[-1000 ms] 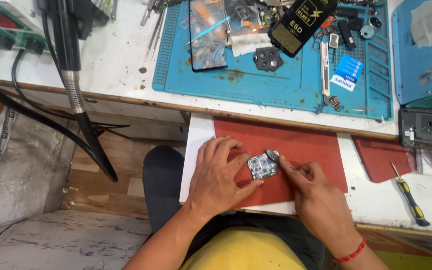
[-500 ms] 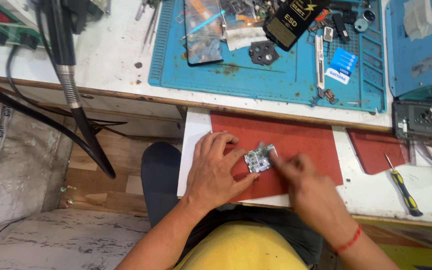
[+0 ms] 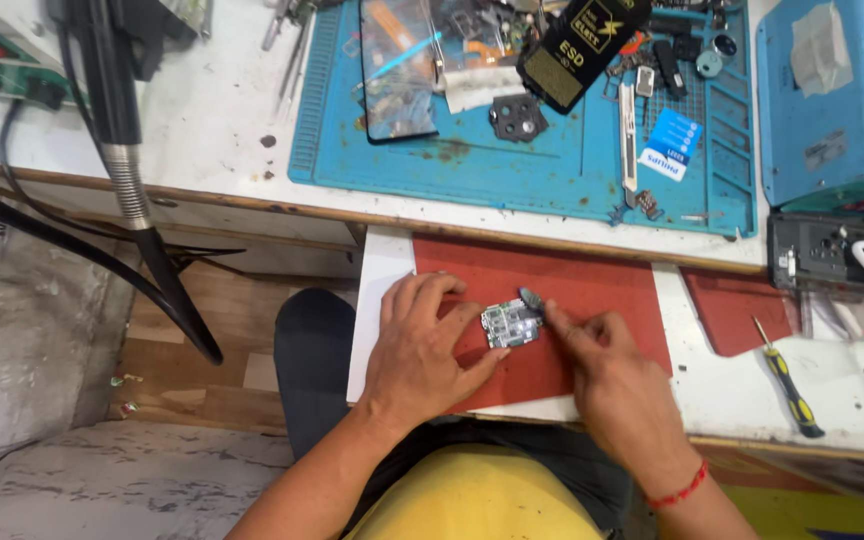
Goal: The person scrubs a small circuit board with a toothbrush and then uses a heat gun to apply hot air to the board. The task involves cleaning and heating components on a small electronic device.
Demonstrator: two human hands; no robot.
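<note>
In the head view, the scene is framed a little differently than half a second ago: the small circuit board (image 3: 512,324) is seen shifted slightly down and left on the red mat (image 3: 592,285), and the right hand, blurred before, is now shown sharp and settled against it.

The left hand (image 3: 422,350) is laid flat on the near left part of the red mat, fingers spread and only slightly curled, the thumb tip pressed against the near edge of the board and a fingertip set at its left side, so the board is steadied rather than enclosed. The right hand (image 3: 607,375) is drawn together in a pinch, and a small dark tool tip (image 3: 530,297) is held between thumb and forefinger, touching the far right corner of the board; what kind of tool it is cannot be told.

The board is lying flat on the mat, between the two hands. A yellow-and-black screwdriver (image 3: 784,377) is seen well to the right on the white surface, and a blue work mat (image 3: 552,170) strewn with phone parts is spread on the far side
</note>
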